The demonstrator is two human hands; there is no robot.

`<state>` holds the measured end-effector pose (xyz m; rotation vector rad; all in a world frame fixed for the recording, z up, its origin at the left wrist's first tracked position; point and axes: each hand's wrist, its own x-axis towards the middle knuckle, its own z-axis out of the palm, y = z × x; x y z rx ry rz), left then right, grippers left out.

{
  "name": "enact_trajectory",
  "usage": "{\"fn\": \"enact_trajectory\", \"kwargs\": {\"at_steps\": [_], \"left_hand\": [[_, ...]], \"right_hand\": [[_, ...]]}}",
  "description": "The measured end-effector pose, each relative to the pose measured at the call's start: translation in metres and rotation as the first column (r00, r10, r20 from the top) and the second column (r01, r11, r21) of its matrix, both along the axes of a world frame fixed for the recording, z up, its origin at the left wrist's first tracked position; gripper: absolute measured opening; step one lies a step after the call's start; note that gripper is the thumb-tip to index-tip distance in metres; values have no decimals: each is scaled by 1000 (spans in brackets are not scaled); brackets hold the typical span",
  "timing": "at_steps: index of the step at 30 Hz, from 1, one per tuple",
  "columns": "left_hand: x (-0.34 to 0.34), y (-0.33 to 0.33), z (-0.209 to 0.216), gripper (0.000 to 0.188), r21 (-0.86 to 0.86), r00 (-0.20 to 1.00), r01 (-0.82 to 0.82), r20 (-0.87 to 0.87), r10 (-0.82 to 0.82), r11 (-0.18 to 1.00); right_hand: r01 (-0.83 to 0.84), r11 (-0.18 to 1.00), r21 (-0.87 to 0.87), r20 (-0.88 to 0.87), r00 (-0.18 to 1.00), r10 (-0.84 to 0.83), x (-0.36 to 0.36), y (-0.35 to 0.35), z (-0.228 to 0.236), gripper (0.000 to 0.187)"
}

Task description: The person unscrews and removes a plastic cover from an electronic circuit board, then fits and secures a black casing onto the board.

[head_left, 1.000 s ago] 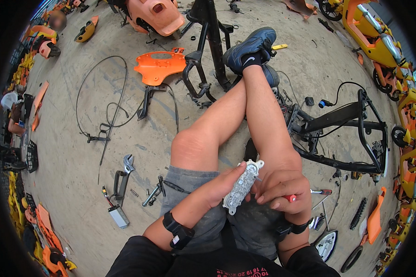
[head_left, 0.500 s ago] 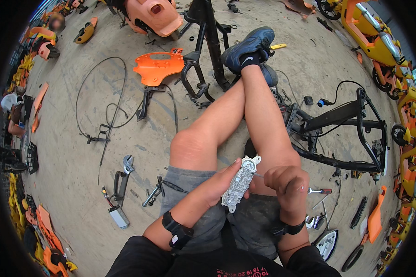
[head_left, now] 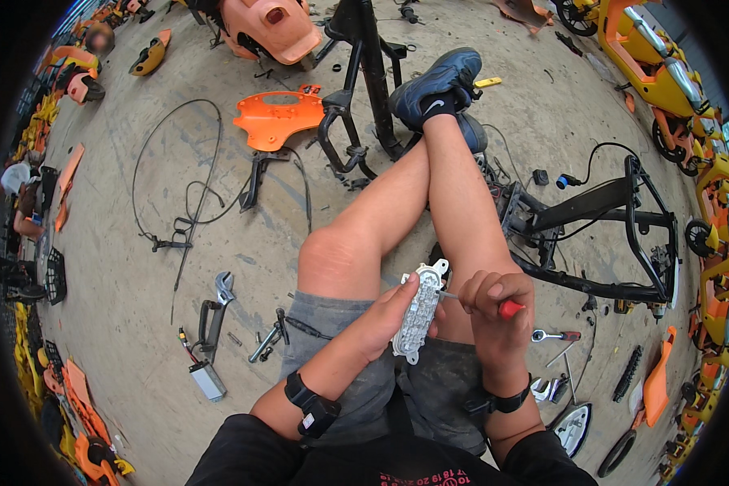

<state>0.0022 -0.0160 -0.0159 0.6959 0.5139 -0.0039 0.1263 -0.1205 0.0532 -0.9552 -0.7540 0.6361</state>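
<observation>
Your left hand (head_left: 382,322) clasps the lamp unit (head_left: 418,319); your right hand (head_left: 491,314) grips a red-handled screwdriver (head_left: 509,309), shaft right by the unit's edge!

A clear-faced, pale oblong lamp unit (head_left: 419,316) tilts top-end rightward, a red-handled screwdriver's (head_left: 510,309) shaft at its right edge.

Lamp unit (head_left: 418,320) left of screwdriver (head_left: 510,309); on floor (head_left: 105,243), wrench (head_left: 225,287) left of legs (head_left: 340,255), frame (head_left: 591,204) right.
</observation>
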Motion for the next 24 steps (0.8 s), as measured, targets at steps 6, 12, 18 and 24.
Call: {"fn": "enact_trajectory", "kwargs": {"at_steps": [6,12,18,24], "left_hand": [[-1,2,1,60,-50,1000,0,13,1,999],[-1,2,1,59,-60,1000,29,-6,-30,998],[0,-1,2,61,-34,995,96,-18,-96,995],[0,-2,8,57,-37,995,95,-10,-96,995]], "right_hand": [[-55,997,-46,255,965,65,16,-8,3,38],[-195,967,-166,300,924,238,28,-14,21,31],[-317,915,-249,225,900,373,29,-19,23,25],[-328,909,-256,-8,941,337,19,-22,33,37]]}}
